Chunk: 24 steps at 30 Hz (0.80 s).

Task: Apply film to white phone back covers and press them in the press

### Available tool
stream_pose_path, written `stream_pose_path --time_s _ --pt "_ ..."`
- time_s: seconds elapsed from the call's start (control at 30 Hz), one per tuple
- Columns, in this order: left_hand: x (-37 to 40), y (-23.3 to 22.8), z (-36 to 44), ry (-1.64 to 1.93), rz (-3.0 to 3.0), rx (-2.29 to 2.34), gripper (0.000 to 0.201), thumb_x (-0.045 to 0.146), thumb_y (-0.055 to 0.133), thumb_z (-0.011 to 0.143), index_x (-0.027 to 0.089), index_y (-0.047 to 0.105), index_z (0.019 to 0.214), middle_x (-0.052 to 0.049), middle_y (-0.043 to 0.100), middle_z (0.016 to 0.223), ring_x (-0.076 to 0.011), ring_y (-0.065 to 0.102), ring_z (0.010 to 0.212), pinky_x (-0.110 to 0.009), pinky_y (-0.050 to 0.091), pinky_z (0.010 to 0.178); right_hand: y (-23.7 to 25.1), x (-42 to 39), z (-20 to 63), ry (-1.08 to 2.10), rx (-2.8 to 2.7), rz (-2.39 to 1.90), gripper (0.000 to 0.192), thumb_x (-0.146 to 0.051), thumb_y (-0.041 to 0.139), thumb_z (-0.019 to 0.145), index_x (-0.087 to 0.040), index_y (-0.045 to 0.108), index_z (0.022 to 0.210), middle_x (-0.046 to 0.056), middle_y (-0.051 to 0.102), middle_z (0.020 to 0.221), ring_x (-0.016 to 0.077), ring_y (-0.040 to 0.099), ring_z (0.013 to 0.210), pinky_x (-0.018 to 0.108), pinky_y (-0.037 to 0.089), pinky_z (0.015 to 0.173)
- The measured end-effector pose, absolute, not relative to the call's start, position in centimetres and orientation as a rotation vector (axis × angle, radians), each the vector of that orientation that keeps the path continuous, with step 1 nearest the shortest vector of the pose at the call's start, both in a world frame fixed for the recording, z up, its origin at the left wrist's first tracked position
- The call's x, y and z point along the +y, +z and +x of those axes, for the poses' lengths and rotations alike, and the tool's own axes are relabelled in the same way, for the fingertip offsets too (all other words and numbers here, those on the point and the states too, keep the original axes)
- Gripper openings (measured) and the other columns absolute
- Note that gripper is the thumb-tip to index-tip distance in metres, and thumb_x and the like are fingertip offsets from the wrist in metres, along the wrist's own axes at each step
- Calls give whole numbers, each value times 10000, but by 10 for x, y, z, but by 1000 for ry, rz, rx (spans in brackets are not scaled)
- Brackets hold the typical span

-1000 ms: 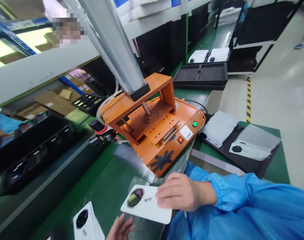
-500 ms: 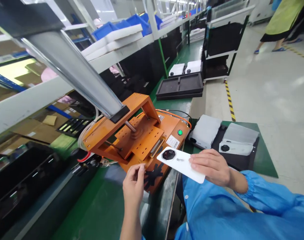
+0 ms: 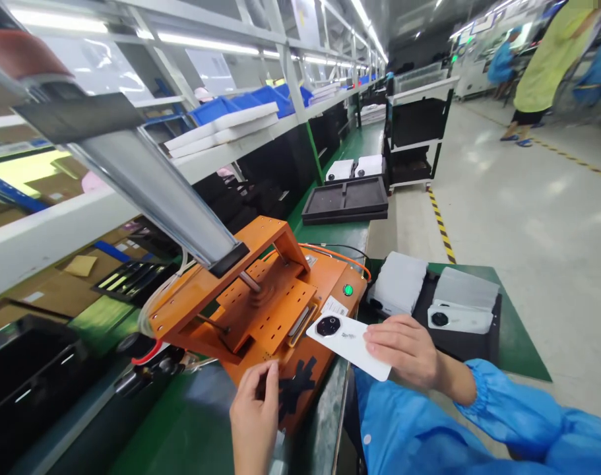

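Note:
My right hand (image 3: 404, 349) grips one end of a white phone (image 3: 352, 338), its back with a round black camera module facing up. The phone is held in the air by the front right edge of an orange press (image 3: 265, 297). Near the press's front, my left hand (image 3: 255, 409) is closed with thumb and fingers curled together; whatever they pinch, if anything, cannot be made out. Black tape strips (image 3: 297, 389) cross the press base beside that hand. A metal cylinder (image 3: 161, 191) rises tilted above the press, and a green button (image 3: 348, 290) glows on its right side.
On the right, a black tray (image 3: 463, 343) holds white-wrapped pieces (image 3: 402, 282) and another white phone (image 3: 461, 318). Black trays (image 3: 347, 198) lie farther down the green bench. A rack cart (image 3: 419, 125) stands behind, and a person in yellow (image 3: 550, 66) is in the aisle.
The camera view has tilted up, so the scene sits lower. My right hand still holds the phone over the press edge; my left hand stays curled near the press front.

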<state>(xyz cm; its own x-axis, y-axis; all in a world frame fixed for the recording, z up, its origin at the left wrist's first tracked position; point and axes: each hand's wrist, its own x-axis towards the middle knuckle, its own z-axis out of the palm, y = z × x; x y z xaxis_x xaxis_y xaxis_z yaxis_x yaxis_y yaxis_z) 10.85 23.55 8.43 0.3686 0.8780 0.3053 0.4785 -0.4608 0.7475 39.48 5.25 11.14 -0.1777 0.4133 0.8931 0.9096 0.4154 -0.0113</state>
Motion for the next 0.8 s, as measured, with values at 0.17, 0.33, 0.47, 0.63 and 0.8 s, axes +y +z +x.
stream_pose_path --time_s 0.17,0.33,0.47,0.63,0.8 --pt "242 89 108 845 2008 1227 483 657 608 847 208 753 950 -75 756 940 -257 706 875 -362 561 834 107 50 399 -714 -1742 -1183 242 -141 498 994 -137 688 1145 106 782 1065 184 720 1095 342 568 869" --pt "247 100 114 740 1833 1208 549 680 642 806 168 748 976 -101 763 938 -270 707 862 -386 565 813 102 46 405 -700 -1758 -1211 266 -134 522 976 -133 679 1192 126 766 1128 204 711 1124 356 561 877" --pt "245 108 120 779 1735 1174 505 645 664 804 154 744 895 -86 744 858 -232 682 784 -354 562 750 97 44 413 -684 -1795 -1237 309 -148 514 974 -159 672 1239 127 755 1172 223 709 1139 367 562 875" --pt "242 117 128 838 1600 1175 470 603 693 785 150 706 912 -68 717 850 -200 677 787 -293 561 661 94 46 420 -716 -1793 -1244 338 -130 494 972 -183 670 1256 114 767 1142 211 729 1090 366 553 866" --pt "245 131 155 842 1384 1106 604 566 766 693 144 621 1099 -114 724 988 -177 684 707 -178 366 378 93 48 421 -722 -1766 -1260 355 -131 528 954 -212 668 1270 95 768 1147 224 739 1066 377 558 845"
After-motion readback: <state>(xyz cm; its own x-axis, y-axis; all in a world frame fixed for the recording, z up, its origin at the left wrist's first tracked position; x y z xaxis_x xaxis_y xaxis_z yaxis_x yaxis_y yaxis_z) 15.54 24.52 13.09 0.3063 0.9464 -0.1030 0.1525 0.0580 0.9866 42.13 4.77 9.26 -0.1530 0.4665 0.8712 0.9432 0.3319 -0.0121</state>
